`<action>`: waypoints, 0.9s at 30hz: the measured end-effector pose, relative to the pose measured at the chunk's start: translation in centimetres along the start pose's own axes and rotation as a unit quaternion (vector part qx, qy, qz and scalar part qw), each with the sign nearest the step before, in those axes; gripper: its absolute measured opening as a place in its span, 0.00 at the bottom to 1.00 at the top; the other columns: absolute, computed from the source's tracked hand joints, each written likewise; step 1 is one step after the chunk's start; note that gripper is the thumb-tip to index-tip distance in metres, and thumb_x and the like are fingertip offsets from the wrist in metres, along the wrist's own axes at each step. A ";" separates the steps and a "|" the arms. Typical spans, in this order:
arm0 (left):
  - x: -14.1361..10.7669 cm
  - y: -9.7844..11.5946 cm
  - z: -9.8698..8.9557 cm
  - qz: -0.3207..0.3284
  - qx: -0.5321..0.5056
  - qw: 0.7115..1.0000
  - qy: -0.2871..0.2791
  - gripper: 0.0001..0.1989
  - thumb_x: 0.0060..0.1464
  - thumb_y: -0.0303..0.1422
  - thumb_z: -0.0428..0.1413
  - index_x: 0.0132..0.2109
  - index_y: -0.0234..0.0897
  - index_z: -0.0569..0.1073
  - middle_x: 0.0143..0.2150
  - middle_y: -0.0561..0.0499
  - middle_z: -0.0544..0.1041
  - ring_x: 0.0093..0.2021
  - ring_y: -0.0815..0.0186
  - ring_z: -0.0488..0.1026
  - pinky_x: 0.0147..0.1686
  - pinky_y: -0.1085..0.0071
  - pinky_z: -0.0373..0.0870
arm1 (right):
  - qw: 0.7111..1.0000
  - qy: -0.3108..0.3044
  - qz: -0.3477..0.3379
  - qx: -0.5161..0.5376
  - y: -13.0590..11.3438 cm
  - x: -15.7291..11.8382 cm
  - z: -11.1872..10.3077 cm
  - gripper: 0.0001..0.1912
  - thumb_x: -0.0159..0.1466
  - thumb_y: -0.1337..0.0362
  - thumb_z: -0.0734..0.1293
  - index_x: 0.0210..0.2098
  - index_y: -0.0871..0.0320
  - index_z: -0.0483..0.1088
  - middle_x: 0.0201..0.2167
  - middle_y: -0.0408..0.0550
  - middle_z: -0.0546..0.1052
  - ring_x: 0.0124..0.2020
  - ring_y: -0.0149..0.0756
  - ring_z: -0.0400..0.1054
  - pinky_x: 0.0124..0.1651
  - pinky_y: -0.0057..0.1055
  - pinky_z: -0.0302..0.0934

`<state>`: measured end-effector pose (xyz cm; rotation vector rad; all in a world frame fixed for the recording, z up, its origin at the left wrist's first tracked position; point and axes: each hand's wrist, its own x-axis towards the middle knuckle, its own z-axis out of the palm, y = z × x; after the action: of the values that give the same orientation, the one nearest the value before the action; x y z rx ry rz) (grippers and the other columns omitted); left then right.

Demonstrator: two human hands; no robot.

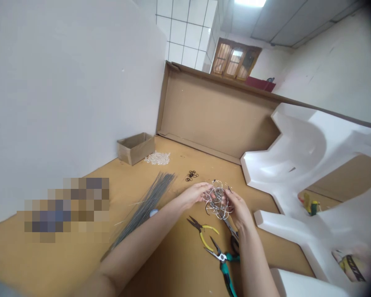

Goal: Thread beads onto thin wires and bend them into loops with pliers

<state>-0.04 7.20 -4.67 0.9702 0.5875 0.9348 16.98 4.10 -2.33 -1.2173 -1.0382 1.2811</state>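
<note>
A tangled ball of thin silvery wire loops (218,202) is held up between my two hands above the table. My left hand (196,194) grips its left side, with the fingers closed on the loops. On the right side, my right hand (238,207) pinches the wire near its edge. Just below lie yellow-handled pliers (208,233), green-handled pliers (224,264) and dark-handled scissors (233,237), the last partly hidden by my right forearm. A long bundle of straight grey wires (145,212) passes behind my left forearm. Several small black rings (191,176) lie beyond my left hand.
Near the left wall, an open cardboard box (136,149) stands beside a pile of small clear pieces (158,158). A tall cardboard panel (216,115) closes the back. White moulded foam pieces (297,144) line the right side. A blurred patch (68,210) covers the left of the table.
</note>
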 end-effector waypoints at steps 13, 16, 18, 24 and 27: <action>-0.1 0.8 0.1 0.012 0.089 0.995 0.048 0.18 0.40 0.41 0.61 0.35 0.32 0.69 0.32 0.47 0.75 0.29 0.71 0.72 0.33 0.72 0.66 | 0.994 0.012 -0.026 0.106 0.9 0.7 -0.4 0.10 0.46 0.61 0.73 0.26 0.58 0.71 0.28 0.46 0.76 0.32 0.35 0.70 0.35 0.31 0.66; -0.3 1.1 -0.1 0.014 0.106 0.993 0.052 0.17 0.42 0.41 0.60 0.35 0.33 0.69 0.31 0.48 0.76 0.28 0.71 0.72 0.29 0.75 0.66 | 0.990 0.001 -0.032 0.136 0.7 0.6 -0.6 0.12 0.45 0.64 0.73 0.30 0.56 0.70 0.31 0.45 0.76 0.36 0.37 0.71 0.39 0.34 0.66; -0.5 1.3 -0.1 0.013 0.120 0.991 0.053 0.16 0.42 0.40 0.60 0.34 0.33 0.69 0.29 0.49 0.75 0.26 0.72 0.71 0.27 0.77 0.65 | 0.988 0.007 -0.039 0.150 0.7 0.7 -0.8 0.16 0.44 0.66 0.73 0.33 0.55 0.69 0.32 0.43 0.76 0.36 0.36 0.71 0.40 0.34 0.67; -0.6 1.4 0.0 0.010 0.142 0.989 0.040 0.15 0.42 0.39 0.60 0.34 0.33 0.69 0.27 0.51 0.74 0.24 0.74 0.69 0.25 0.78 0.64 | 0.985 0.048 -0.061 0.156 1.0 0.9 -1.1 0.22 0.41 0.69 0.74 0.35 0.57 0.68 0.30 0.45 0.77 0.33 0.35 0.72 0.36 0.31 0.67; -0.3 1.2 -0.3 0.013 0.144 0.988 0.050 0.15 0.43 0.40 0.59 0.34 0.33 0.69 0.28 0.51 0.74 0.25 0.74 0.70 0.26 0.78 0.64 | 0.982 0.082 -0.089 0.147 1.2 1.2 -1.1 0.19 0.40 0.68 0.75 0.32 0.59 0.69 0.28 0.44 0.77 0.31 0.33 0.72 0.36 0.28 0.67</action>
<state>-0.90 7.34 -3.69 1.1954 0.8109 0.9426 18.01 5.07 -3.72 -0.9633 -0.7876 1.1283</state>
